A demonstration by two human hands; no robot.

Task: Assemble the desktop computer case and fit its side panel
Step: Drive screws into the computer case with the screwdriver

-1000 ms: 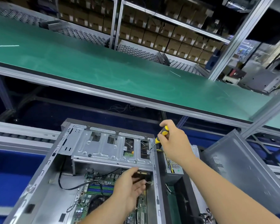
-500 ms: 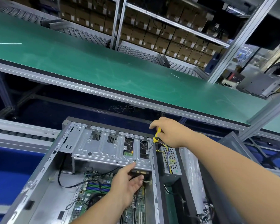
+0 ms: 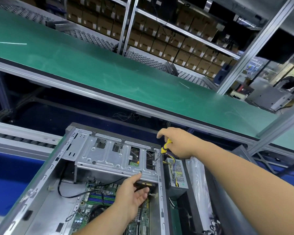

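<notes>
An open desktop computer case (image 3: 41,192) lies on its side in the lower half of the view, on a roller line in front of a long green counter (image 3: 109,78). Its side panel is not fitted; the interior faces up, with the motherboard (image 3: 98,200) visible toward the near end.

A silver drive cage (image 3: 109,158) spans the far end of the case. The right hand (image 3: 178,143) grips a yellow-handled screwdriver (image 3: 163,149), fingers curled round the handle. The shaft angles down and left, with the tip at a screw (image 3: 154,162) near the cage's right edge, beside the case's right wall.

The left hand (image 3: 132,195) reaches in from below, fingers mostly relaxed and spread. Its forefinger is extended toward a second screw (image 3: 140,172) on the cage's near edge; whether it actually touches is hard to tell.

The step in hand appears to be fastening the cage to the case. To do it well, the screwdriver would best be brought more in line with the screw, since a slanted tip can slip out or strip the head. Steady downward pressure while turning helps. The left hand should keep the cage seated flat so the holes stay aligned, while staying away from the motherboard and the loose black cable (image 3: 75,192). A power supply (image 3: 177,175) with coloured wires sits just right of the case wall; those wires should stay out from under the driver.
</notes>
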